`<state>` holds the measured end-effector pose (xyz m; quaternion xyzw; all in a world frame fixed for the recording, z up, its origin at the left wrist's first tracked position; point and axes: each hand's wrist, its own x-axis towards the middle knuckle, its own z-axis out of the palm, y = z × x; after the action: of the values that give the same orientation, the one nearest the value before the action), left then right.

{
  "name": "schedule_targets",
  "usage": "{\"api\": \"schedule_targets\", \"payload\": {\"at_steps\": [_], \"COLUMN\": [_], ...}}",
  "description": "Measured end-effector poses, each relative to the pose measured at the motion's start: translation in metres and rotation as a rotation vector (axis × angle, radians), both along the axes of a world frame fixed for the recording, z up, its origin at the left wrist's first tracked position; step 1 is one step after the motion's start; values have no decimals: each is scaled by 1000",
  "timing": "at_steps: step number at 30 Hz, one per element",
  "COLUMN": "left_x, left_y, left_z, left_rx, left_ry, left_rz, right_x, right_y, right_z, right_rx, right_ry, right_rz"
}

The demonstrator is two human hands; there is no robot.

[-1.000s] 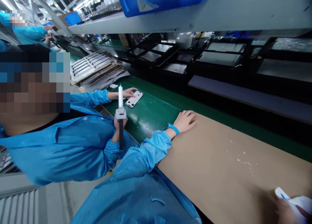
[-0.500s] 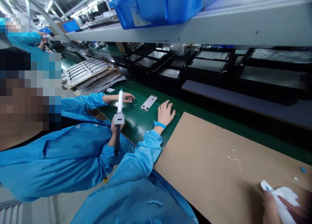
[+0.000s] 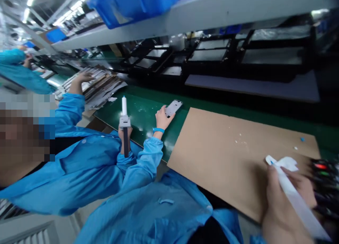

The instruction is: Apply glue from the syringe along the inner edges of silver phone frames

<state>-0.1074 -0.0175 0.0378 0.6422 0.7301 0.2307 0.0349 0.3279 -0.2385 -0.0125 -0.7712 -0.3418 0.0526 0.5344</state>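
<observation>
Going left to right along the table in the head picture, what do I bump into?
A stack of flat, pale sheets, an upright white tube, the wearer's left hand holding a silver phone-shaped plate, white specks, the right hand holding a tilted white tube.

From head height, we look forward and down across the bench (image 3: 144, 118), nearer our right hand (image 3: 286, 198) than our left hand (image 3: 162, 119).
</observation>
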Motion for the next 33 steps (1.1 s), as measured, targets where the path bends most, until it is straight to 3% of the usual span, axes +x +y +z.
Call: {"api": "schedule_targets", "payload": {"at_steps": [6,9,12,16,18,23,28,33], "left_x": [75,96,107,128,140,160,161,157], "left_y": [-58,-67,-65,-62,-61,-49,-38,-43], "left_z": [-5,-5,-11,-19,-21,-30,-45,-48], "left_rx": [-221,-326,-267,-201,-200,-197,-279,-236], "left_ry": [-130,-88,-37,66,142,84,-113,-154], "left_rz": [-770,-1002,-999,-693,-644,-830,-1081,-1081], "right_x": [-3,-4,-2,0,-1,-7,-7,-6], "right_y": [1,-7,-12,-11,-11,-15,-14,-15], "right_z": [8,15,14,4,-1,0,5,2], "right_rx": [82,47,7,-4,-21,-75,-189,-213], "right_ry": [-107,-60,-53,-68,-62,-141,-164,-188], "right_rz": [3,-11,-40,-28,7,-178,-116,-154]}}
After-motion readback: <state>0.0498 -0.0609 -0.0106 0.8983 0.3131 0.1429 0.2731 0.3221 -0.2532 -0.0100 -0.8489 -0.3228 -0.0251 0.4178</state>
